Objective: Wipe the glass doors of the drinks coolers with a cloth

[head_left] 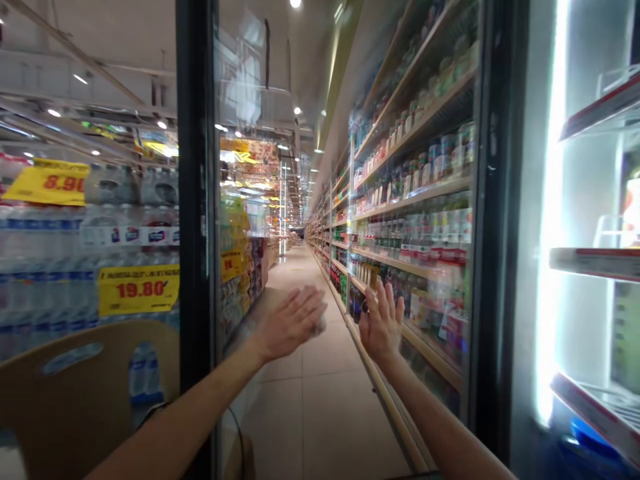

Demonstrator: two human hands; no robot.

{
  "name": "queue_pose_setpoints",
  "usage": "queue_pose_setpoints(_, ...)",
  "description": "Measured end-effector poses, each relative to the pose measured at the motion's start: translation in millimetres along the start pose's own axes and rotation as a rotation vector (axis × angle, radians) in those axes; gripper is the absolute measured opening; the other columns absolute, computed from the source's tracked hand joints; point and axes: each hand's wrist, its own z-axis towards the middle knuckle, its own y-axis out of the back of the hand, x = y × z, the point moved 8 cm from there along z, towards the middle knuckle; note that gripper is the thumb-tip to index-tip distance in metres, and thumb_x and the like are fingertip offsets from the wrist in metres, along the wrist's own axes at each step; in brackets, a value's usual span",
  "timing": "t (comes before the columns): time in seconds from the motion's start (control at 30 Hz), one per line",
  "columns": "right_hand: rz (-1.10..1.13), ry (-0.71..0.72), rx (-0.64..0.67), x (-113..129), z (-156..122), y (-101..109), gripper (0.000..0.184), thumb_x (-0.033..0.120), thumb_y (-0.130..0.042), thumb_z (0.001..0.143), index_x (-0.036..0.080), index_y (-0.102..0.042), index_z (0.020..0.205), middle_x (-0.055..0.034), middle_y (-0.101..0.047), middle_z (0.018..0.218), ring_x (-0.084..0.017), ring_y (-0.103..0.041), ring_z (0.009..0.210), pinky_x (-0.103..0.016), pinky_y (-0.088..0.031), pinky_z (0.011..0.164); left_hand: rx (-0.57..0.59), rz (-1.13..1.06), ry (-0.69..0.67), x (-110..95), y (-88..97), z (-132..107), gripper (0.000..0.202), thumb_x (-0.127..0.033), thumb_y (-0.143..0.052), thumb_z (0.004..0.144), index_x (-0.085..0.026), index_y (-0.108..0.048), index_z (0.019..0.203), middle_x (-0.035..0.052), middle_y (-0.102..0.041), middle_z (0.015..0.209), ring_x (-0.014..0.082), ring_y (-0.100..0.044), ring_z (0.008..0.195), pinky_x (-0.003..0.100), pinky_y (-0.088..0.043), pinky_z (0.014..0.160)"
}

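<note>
Both my arms reach forward to a glass door (340,80) with a black frame (193,200), standing in front of me. My left hand (293,323) is stretched flat with the fingers together, slightly smeared, against or just in front of the pane. My right hand (383,323) is raised with spread fingers, palm toward the glass. Neither hand holds anything. Through the pane I see a long store aisle and wooden shelves (415,193) packed with bottles and jars.
At the right is an open lit cooler with white wire shelves (595,263) and a bright light strip (550,233). At the left stand stacked water bottle packs with yellow price signs (137,289). A tan plastic panel (75,393) sits at lower left.
</note>
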Motion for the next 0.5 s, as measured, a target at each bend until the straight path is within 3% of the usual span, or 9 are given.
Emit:
queue_pose_setpoints(0.07, 0.0, 0.002, 0.005, -0.1, -0.3, -0.9, 0.065, 0.022, -0.042, 0.087, 0.023, -0.015, 0.147, -0.0116, -0.027, 0.15, -0.027, -0.021, 0.14, -0.053, -0.02, 0.109, 0.062, -0.02, -0.115, -1.5, -1.7, -1.5, 0.044, -0.032, -0.045, 0.088, -0.022, -0.044, 0.13, 0.0014, -0.045, 0.14, 0.0167, -0.021, 0.139, 0.036, -0.018, 0.115)
queue_pose_setpoints(0.1, 0.0, 0.002, 0.003, -0.2, -0.5, -1.1, 0.065, 0.022, -0.042, 0.087, 0.023, -0.014, 0.147, -0.0116, -0.026, 0.15, -0.027, -0.021, 0.14, -0.053, -0.02, 0.109, 0.037, 0.008, -0.042, 10.9, 2.4, -0.4, 0.045, -0.032, -0.044, 0.088, -0.022, -0.042, 0.132, 0.0018, -0.043, 0.141, 0.0166, -0.021, 0.139, 0.037, -0.017, 0.115)
queue_pose_setpoints(0.17, -0.001, -0.002, 0.003, -0.5, -0.8, -1.6, 0.066, 0.022, -0.042, 0.087, 0.023, -0.014, 0.147, -0.0116, -0.026, 0.15, -0.028, -0.02, 0.14, -0.053, -0.02, 0.109, -0.088, 0.096, 0.261, 46.9, 17.7, -1.5, 0.051, -0.028, -0.045, 0.088, -0.016, -0.036, 0.136, 0.0092, -0.035, 0.146, 0.0218, -0.017, 0.14, 0.042, -0.017, 0.115)
queue_pose_setpoints(0.23, 0.001, -0.008, 0.009, -0.9, -1.0, -2.3, 0.066, 0.022, -0.042, 0.087, 0.023, -0.014, 0.147, -0.0115, -0.027, 0.15, -0.028, -0.02, 0.14, -0.053, -0.02, 0.11, -0.178, 0.142, 0.452, 63.2, 27.9, -7.8, 0.055, -0.024, -0.047, 0.087, -0.009, -0.032, 0.137, 0.0167, -0.03, 0.147, 0.027, -0.013, 0.14, 0.045, -0.018, 0.114)
queue_pose_setpoints(0.27, 0.002, -0.012, 0.011, -1.0, -0.9, -2.4, 0.066, 0.022, -0.042, 0.087, 0.023, -0.014, 0.147, -0.0115, -0.027, 0.15, -0.028, -0.02, 0.14, -0.053, -0.02, 0.11, -0.174, 0.133, 0.43, 58.6, 27.3, -8.2, 0.055, -0.024, -0.048, 0.086, -0.008, -0.032, 0.137, 0.0174, -0.032, 0.146, 0.0271, -0.015, 0.14, 0.044, -0.019, 0.114)
queue_pose_setpoints(0.4, 0.0, -0.006, 0.011, -0.4, -0.3, -1.7, 0.066, 0.021, -0.042, 0.087, 0.023, -0.015, 0.146, -0.0114, -0.027, 0.15, -0.027, -0.021, 0.139, -0.053, -0.02, 0.11, 0.049, -0.008, -0.06, 5.1, 5.7, -8.0, 0.049, -0.03, -0.048, 0.086, -0.021, -0.039, 0.134, 0.0043, -0.045, 0.139, 0.0165, -0.027, 0.137, 0.033, -0.019, 0.114)
queue_pose_setpoints(0.43, -0.004, -0.002, 0.009, -0.1, -0.2, -1.5, 0.065, 0.021, -0.042, 0.087, 0.023, -0.015, 0.146, -0.0115, -0.027, 0.15, -0.027, -0.022, 0.139, -0.053, -0.02, 0.11, 0.078, -0.015, -0.078, 4.5, 4.0, -9.3, 0.05, -0.032, -0.047, 0.086, -0.022, -0.038, 0.135, 0.0032, -0.045, 0.14, 0.016, -0.027, 0.137, 0.034, -0.017, 0.115)
queue_pose_setpoints(0.5, -0.011, 0.002, 0.002, 0.1, -0.1, -1.1, 0.065, 0.021, -0.043, 0.087, 0.023, -0.016, 0.146, -0.0115, -0.026, 0.15, -0.027, -0.021, 0.14, -0.053, -0.02, 0.11, 0.027, 0.048, 0.136, 28.7, 10.7, -10.7, 0.059, -0.036, -0.048, 0.087, -0.019, -0.029, 0.14, 0.007, -0.041, 0.142, 0.0194, -0.023, 0.139, 0.04, -0.016, 0.115)
